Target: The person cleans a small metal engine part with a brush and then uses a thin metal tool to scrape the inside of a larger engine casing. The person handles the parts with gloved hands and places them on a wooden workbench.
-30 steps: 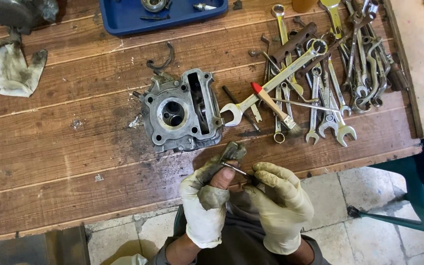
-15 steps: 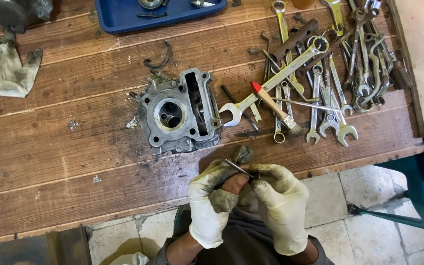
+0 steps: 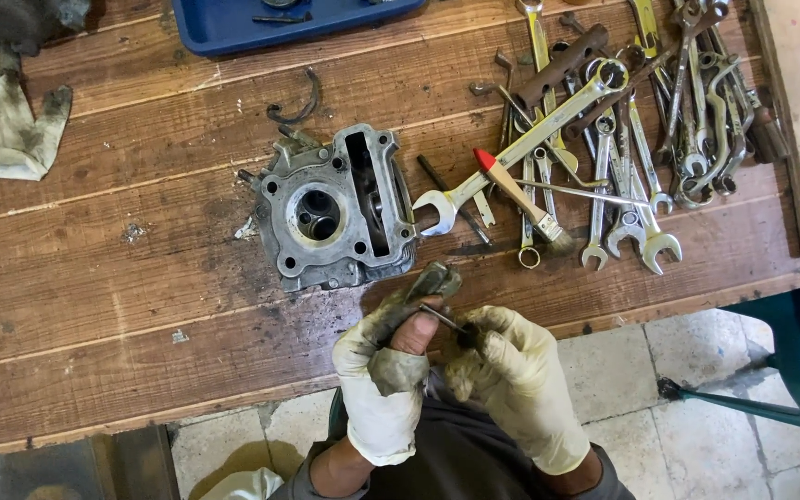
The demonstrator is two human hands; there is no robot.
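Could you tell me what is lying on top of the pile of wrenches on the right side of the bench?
A small paintbrush with a red-tipped wooden handle lies across the wrenches, beside one long combination wrench set diagonally. The tools at the bottom of the pile are covered and cannot be made out.

It was a mechanic's workshop: wrenches (image 3: 622,176) lay heaped beside an engine cylinder head (image 3: 335,211) on an oil-stained plank bench (image 3: 94,306).

Both gloved hands meet at the fingertips, left hand (image 3: 383,370) with forefinger extended, right hand (image 3: 511,380) curled.
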